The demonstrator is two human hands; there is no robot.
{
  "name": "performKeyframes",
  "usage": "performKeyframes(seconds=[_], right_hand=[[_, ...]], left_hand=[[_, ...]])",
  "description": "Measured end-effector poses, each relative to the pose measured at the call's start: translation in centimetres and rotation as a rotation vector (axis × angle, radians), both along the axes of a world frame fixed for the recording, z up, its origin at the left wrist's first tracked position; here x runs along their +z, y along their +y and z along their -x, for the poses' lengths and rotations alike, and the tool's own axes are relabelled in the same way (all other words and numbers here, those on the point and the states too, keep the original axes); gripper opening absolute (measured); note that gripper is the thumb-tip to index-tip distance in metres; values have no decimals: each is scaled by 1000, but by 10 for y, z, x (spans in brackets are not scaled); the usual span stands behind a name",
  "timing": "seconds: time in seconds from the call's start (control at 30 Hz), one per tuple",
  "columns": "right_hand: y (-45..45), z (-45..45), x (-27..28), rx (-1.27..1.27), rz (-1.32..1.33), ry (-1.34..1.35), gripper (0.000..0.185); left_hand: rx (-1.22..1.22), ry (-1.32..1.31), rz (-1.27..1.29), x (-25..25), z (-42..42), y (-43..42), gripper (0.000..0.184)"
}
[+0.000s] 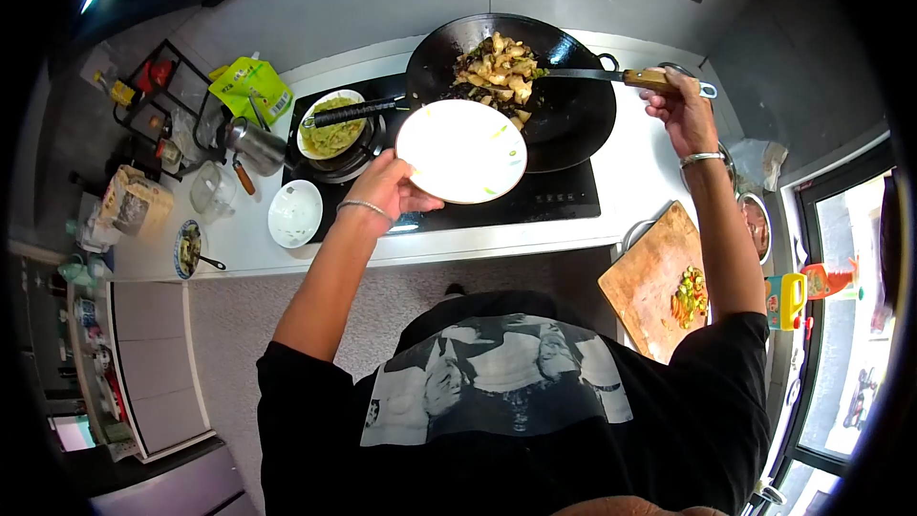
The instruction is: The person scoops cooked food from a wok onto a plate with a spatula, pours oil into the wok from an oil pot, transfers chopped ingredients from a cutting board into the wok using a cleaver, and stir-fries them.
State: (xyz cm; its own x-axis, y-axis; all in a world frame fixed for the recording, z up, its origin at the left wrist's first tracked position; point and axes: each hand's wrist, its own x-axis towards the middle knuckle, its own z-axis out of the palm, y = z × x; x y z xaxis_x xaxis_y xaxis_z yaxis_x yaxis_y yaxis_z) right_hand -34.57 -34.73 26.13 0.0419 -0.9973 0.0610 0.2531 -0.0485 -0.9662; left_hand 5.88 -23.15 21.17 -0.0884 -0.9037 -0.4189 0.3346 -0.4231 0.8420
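My left hand (390, 186) grips the rim of a white plate (461, 151), held tilted in front of the wok. The plate's face shows only a few small coloured marks. In my right hand (680, 110) is the wooden handle of a spatula (583, 75), its fingers wrapped round it. The spatula's blade end reaches into a pile of cooked food (501, 69), light brown pieces with bits of green. This food lies in a large black wok (578, 129) on the cooktop (549, 201). Part of the wok's near left side is hidden behind the plate.
Left of the wok, a bowl of green food (332, 139) stands on the other burner. A white bowl (295, 213), steel canister (256, 143) and green pouch (250, 88) sit further left. A cutting board (650, 277) with chopped vegetables (689, 297) lies at the right.
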Motion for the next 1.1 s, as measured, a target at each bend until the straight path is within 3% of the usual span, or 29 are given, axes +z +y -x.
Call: performKeyframes(seconds=[0.2,0.4,0.57,0.73,0.8,0.93,1.1], right_hand=[[35,-12,43,2,72,119,35],[64,-28,46,128,257,210,32],[81,-29,55,130,473,445,32],[96,-26,74,196,777,968,28],[103,-28,75,274,885,944,27],[116,-28,87,334,1172,1159,33],[114,-24,88,191,935,815,26]], left_hand=[[17,17,16,-6,13,-31,33],[38,37,49,1,25,-37,35],[40,76,50,-2,23,-32,35],[42,118,68,-5,23,-31,36],[40,154,60,-9,25,-32,38],[41,198,78,-25,24,-38,42],[53,176,106,-28,29,-37,44]])
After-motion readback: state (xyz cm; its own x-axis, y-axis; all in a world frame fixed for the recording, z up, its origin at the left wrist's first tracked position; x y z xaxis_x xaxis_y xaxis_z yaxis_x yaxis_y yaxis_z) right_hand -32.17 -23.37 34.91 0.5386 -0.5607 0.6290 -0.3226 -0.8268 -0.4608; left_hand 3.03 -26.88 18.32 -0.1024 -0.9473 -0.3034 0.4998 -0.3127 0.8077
